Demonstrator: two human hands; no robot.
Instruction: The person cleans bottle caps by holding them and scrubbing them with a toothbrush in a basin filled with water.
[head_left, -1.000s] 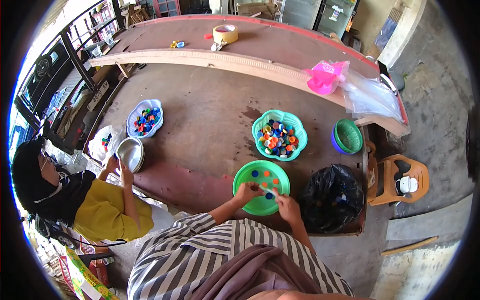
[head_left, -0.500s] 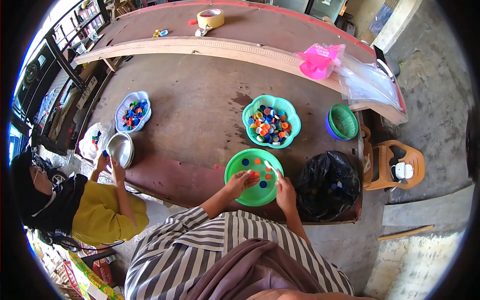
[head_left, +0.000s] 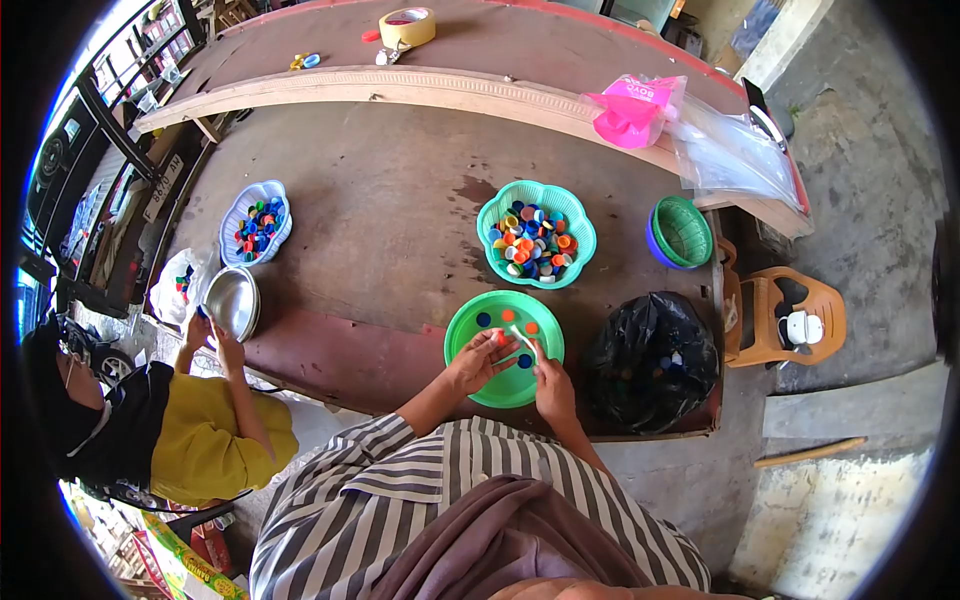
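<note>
Over a round green basin [head_left: 508,394], my left hand [head_left: 472,367] pinches an orange-red bottle cap [head_left: 500,338] between thumb and fingers. A slim white tool [head_left: 520,336] is gripped in my right hand [head_left: 554,387], its tip close to that cap; what kind of tool it is I cannot make out. Several loose caps lie in the basin, among them a blue cap [head_left: 484,320] and an orange cap [head_left: 532,328]. Just behind the basin stands a turquoise scalloped bowl [head_left: 490,262] heaped with mixed-colour caps.
To the right sit a black plastic bag [head_left: 650,395] and stacked small baskets [head_left: 683,232]. At left a person [head_left: 205,430] works beside metal bowls [head_left: 233,303] and a pale blue bowl of caps [head_left: 229,225]. A wooden rail [head_left: 400,85] crosses the table, with pink plastic packaging [head_left: 635,108] on it.
My right hand has moved left, bringing the white tool nearer to the cap in my left hand. The whole view has shifted slightly.
</note>
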